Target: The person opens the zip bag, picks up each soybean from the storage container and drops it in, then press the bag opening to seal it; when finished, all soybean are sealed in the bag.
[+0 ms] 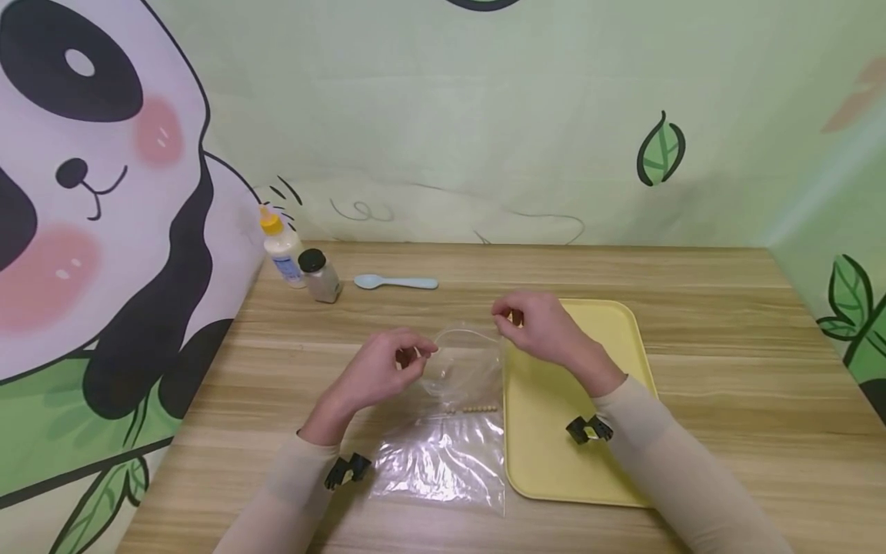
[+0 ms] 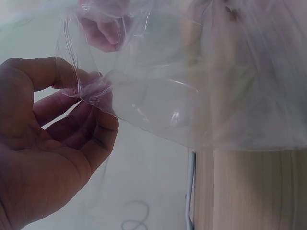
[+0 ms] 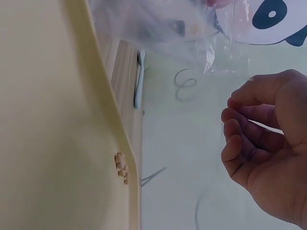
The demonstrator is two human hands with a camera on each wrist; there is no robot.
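Note:
A clear plastic bag lies left of the yellow tray, its top edge raised. My left hand pinches that edge between thumb and fingers, clearly so in the left wrist view, where the bag spreads from the left hand. My right hand is over the tray's upper left, fingertips brought together. In the right wrist view the right hand has curled fingers beside the bag's corner; whether it grips anything is unclear. Several tan beads form a row at the bag's middle.
The yellow tray sits under the right forearm. Toward the back stand a glue bottle with an orange cap and a small jar with a black lid. A pale blue spoon lies beside them, before the patterned backdrop.

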